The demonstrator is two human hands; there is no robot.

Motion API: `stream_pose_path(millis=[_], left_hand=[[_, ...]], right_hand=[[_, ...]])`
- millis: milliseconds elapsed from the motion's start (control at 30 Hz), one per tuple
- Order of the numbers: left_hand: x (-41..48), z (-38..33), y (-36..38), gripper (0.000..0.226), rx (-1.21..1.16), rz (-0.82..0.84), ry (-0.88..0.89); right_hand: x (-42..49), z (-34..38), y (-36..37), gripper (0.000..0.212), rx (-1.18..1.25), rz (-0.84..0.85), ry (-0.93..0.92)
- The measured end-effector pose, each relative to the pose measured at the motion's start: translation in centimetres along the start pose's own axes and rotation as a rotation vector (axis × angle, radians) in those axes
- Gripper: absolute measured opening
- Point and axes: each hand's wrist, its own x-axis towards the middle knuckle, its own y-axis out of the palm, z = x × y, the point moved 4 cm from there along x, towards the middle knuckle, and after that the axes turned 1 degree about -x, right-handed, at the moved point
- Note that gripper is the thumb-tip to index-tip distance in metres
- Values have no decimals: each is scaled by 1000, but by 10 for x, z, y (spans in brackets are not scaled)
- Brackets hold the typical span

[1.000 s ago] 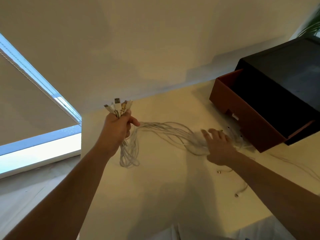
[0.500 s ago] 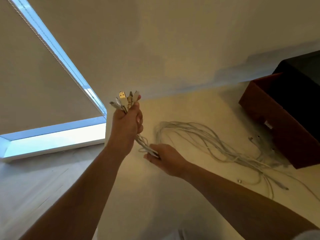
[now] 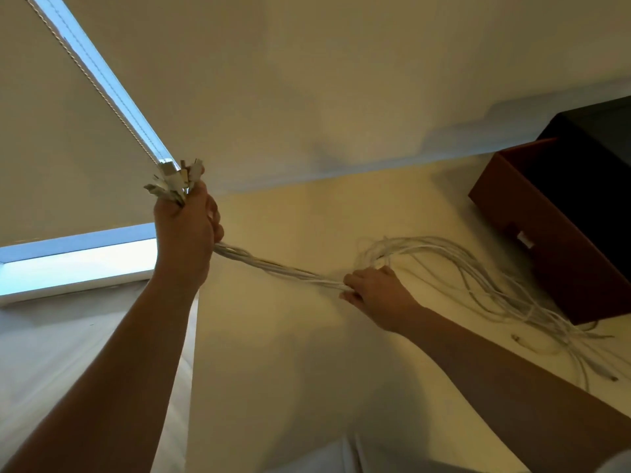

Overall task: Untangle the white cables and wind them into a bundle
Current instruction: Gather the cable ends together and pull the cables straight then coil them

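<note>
Over the counter's [image 3: 290, 353] far left corner we hold our left hand [image 3: 186, 230] raised, its fingers [image 3: 213, 213] clenched round the gathered ends of the white cables [image 3: 273, 268]. A cluster of plugs [image 3: 172, 180] sticks up out of the top of the fist. From the underside of that fist the cables run as one tight, slightly twisted rope down and rightward to our right hand [image 3: 374, 295], which sits low over the middle of the counter. Its fingers [image 3: 362, 278] and thumb are curled round the rope, grasping it, with the back of the hand toward us.

Beyond the right hand the cables fan out into loose loops [image 3: 478, 264] that lie on the counter toward its right edge, passing just beside the front wall of a reddish-brown box [image 3: 553, 268]. We cannot tell whether the loops touch the box. A few free ends [image 3: 517, 337] trail off near the right edge, in front of the box.

That box stands open at the far right corner, with a black piece [image 3: 597, 158] behind it against the pale wall [image 3: 341, 80]. Left of the counter we see a bright window strip [image 3: 78, 254].
</note>
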Motion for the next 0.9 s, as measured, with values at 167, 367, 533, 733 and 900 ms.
stream_pose_path(millis=[167,367,533,733,900], left_hand=[[7,2,-18,29,7,-53,-35],[-5,20,0,25,-96,-57,-162],[-22,29,29,25,-125,62,-172],[-32,27,42,28,-65,164,-126],[-38,26,46,35,40,171,-104]], right_hand=[[-1,-24,-8,33,-99,40,56],[5,7,-22,77,6,99,-6],[23,76,-52,98,419,-55,-257],[40,89,-47,18,368,-53,-283],[37,82,-35,11,215,55,-184]])
